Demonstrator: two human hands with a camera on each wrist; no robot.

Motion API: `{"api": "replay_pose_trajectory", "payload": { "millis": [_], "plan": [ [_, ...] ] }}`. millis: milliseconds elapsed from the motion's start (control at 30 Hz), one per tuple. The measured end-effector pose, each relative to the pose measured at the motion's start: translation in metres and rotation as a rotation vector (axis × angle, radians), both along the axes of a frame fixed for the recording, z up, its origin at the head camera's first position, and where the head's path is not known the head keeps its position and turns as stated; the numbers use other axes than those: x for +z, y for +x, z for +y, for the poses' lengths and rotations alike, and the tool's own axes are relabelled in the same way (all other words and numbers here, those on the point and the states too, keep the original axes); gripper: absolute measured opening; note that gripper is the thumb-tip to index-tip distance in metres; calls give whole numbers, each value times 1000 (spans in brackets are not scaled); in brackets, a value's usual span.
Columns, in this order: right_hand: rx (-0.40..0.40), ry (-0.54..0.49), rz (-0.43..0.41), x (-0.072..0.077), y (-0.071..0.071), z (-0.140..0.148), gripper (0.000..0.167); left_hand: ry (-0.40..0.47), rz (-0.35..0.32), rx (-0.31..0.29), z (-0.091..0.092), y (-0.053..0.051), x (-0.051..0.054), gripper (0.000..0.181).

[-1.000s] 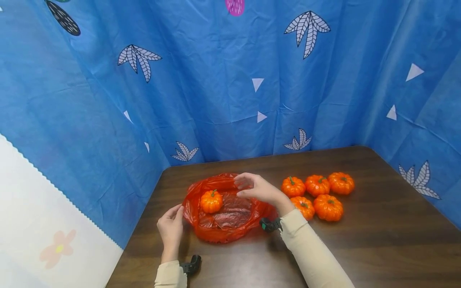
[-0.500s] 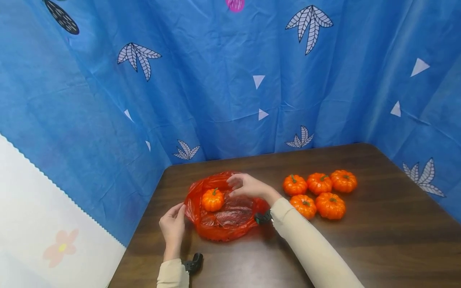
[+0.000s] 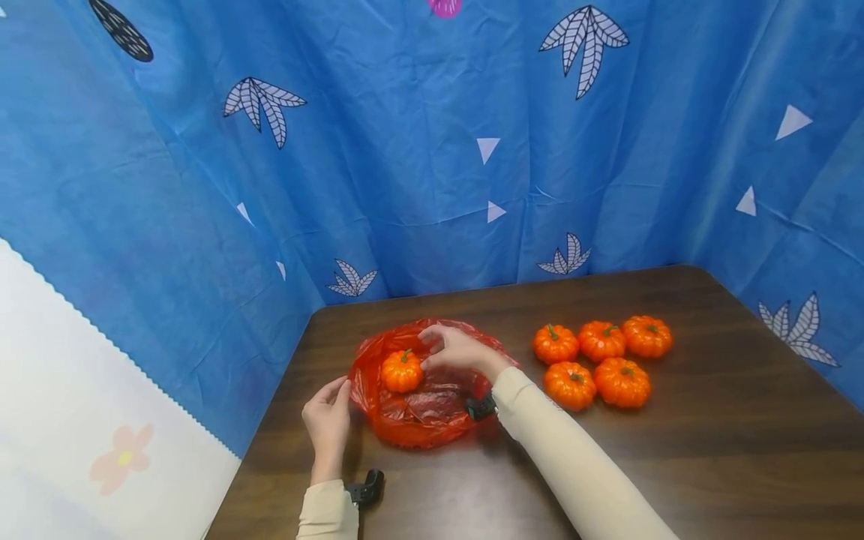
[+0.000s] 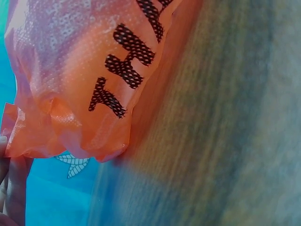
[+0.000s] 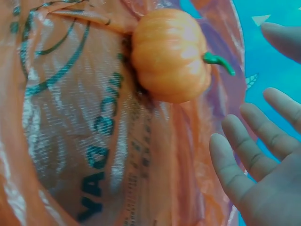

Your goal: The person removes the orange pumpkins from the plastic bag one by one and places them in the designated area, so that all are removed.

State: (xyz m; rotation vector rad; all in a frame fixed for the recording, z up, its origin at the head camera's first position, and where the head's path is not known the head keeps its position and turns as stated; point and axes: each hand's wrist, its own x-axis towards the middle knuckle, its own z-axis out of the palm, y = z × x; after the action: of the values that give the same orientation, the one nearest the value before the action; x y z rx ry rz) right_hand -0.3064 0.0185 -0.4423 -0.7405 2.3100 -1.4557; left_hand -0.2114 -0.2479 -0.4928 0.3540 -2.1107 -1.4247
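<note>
A red plastic bag (image 3: 421, 433) lies on the table with its mouth spread, and one small orange pumpkin (image 3: 401, 373) with a green stem sits inside it. My left hand (image 3: 328, 420) pinches the bag's left rim between thumb and fingers; the left wrist view shows printed letters on the bag's outside (image 4: 70, 94). Above the bag my right hand (image 3: 455, 351) hovers with nothing in it, just right of the pumpkin. In the right wrist view its fingers (image 5: 256, 146) are spread and apart from the pumpkin (image 5: 169, 55).
Several more orange pumpkins (image 3: 603, 341) stand grouped on the dark wooden table (image 3: 736, 420), right of the bag. A blue patterned curtain (image 3: 418, 150) hangs behind the table. A white cloth with a flower print (image 3: 74, 420) lies at the left.
My right hand has moved left over the bag, closer to the pumpkin inside. My left hand keeps its pinch on the rim. The view has shifted slightly.
</note>
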Motion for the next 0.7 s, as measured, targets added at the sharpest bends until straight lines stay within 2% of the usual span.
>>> {"api": "replay_pose_trajectory", "payload": {
  "millis": [200, 367, 700],
  "plan": [
    [-12, -9, -26, -10, -3, -5, 64, -4, -14, 3, 0, 0, 0, 23],
    [-19, -53, -91, -14, -2, -11, 64, 13, -40, -4, -1, -1, 0, 25],
    [-31, -75, -169, -23, -1, -26, 77, 5, -38, -6, 0, 0, 0, 24]
  ]
}}
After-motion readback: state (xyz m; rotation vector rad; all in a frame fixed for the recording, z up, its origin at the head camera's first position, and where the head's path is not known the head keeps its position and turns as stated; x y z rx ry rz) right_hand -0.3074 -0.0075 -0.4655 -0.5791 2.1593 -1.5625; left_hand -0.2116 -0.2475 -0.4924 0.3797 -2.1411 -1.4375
